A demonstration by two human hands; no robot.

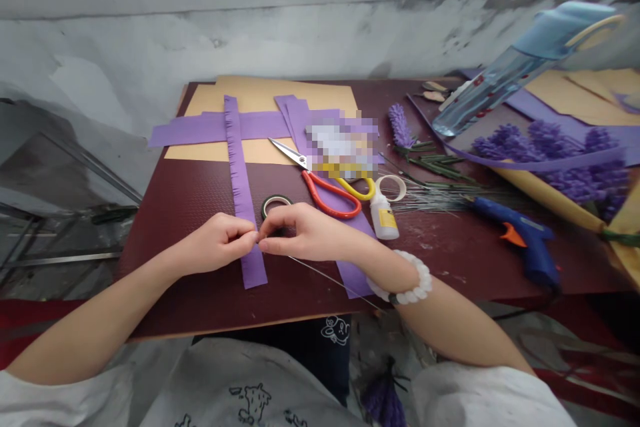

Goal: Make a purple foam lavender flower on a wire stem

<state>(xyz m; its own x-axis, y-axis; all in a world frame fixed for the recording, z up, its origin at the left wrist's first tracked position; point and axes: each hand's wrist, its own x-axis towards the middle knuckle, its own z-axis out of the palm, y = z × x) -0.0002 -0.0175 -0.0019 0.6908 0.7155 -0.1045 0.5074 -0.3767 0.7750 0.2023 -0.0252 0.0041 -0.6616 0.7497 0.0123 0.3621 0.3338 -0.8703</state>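
- our left hand (217, 243) and right hand (305, 233) are both closed to a pinch, fingertips (255, 235) meeting over a thin wire (330, 280); at that tiny point, we cannot see exactly how the wire sits between them.
- the wire runs from our right hand's fingertips down and right, past the table edge.
- a frilled purple paper strip (240, 180) lies beneath the pinch on the maroon board (200, 300), its snipped edge touching our left fingers.
- a second purple strip (355, 273) passes under our right wrist, which wears a white bead bracelet (407, 278).
- just beyond our right hand lie a roll of black tape (274, 205) and red-and-yellow-handled scissors (330, 193), with a white glue bottle (385, 217) lying nearby.
- farther right are loose stem wires (440, 197), a blue hot glue gun (525, 240) and purple paper lavender stems (575, 163).
- we see some risks: a loose pinch could let the wire slip, a sharp tug could tear the paper, and the wire's free end could snag the bracelet or catch the scissors.
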